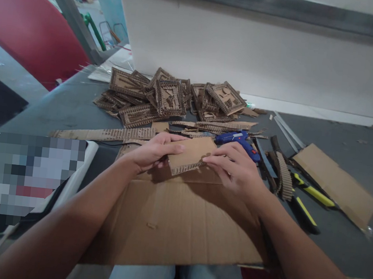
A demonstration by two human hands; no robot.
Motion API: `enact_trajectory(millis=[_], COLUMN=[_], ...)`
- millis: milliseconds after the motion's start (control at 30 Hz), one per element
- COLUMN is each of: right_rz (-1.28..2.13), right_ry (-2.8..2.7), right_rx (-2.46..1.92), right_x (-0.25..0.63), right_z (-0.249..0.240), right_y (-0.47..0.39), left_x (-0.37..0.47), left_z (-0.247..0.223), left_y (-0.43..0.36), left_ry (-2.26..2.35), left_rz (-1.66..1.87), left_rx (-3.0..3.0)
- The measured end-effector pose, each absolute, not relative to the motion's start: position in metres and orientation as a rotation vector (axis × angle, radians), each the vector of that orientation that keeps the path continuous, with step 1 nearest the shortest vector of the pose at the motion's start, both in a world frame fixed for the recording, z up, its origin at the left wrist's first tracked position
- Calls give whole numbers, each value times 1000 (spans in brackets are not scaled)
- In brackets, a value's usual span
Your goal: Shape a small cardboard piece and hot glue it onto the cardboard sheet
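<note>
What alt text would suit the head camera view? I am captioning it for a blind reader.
A person's left hand and right hand hold a small cardboard piece over a large flat cardboard sheet on a grey table. Behind lie a blue glue gun, a pile of cardboard frames and yellow-handled cutters.

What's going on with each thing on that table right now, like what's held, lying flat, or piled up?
Small cardboard piece: held in both hands, above the big sheet.
Left hand: gripping the piece's left edge.
Right hand: fingertips on the piece's right edge.
Large cardboard sheet: lying flat, creased.
Glue gun: lying on its side, unheld.
Cardboard frames: piled loosely.
Corrugated strip: lying flat.
Yellow-handled tool: lying unheld.
</note>
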State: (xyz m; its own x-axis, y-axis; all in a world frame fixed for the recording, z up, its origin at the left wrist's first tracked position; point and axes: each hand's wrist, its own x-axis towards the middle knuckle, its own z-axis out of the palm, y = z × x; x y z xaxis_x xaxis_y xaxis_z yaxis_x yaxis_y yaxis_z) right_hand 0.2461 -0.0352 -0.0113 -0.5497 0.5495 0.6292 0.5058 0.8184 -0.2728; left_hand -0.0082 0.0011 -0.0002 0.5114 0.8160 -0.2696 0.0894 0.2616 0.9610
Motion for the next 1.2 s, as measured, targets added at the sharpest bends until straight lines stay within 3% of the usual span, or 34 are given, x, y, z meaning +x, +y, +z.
enact_trajectory(millis=[833,1200], right_rz=[37,-193], right_ry=[-2240,-2237], right_rx=[-764,-700], right_x=[244,213], right_z=[-9,-5], right_y=[-38,-54], left_x=[-11,-5], left_z=[-2,3], left_y=[3,1], left_ry=[914,909], left_rz=[602,591], left_rx=[1179,1204])
